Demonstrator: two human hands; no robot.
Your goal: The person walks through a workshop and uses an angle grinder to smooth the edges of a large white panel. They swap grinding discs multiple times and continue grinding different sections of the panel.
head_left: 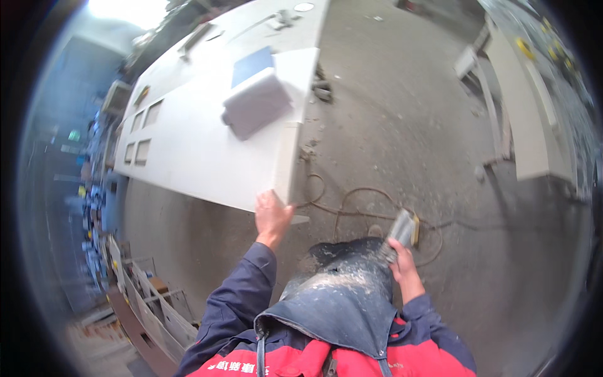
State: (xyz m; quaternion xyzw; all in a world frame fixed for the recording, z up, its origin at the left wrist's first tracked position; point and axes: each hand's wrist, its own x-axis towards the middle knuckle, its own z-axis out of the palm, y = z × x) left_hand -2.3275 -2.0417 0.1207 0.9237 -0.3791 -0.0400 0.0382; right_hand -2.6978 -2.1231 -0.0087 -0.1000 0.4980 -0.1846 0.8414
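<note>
My left hand (273, 217) rests at the near right corner of a large white panel (213, 157), its fingers laid on the top beside a narrow beige strip (287, 163) along the right edge. Gripped in my right hand (402, 259) is a flat, silver-grey hand tool (397, 234); motion blur hides its exact kind. A yellowish edge (414, 230) shows beside it. I hold it to the right of my dusty dark apron (339, 301). Farther up the panel lies a wrapped, pale block-like bundle (259, 103) with a blue top.
A brown hose or cord (364, 190) loops over the dusty floor near my feet. At the far right stands a beige panel (524, 107) on a wooden support (493, 107). Several rectangular recesses (143, 151) mark the white panel's left side. Boards and frames (154, 308) lean at lower left.
</note>
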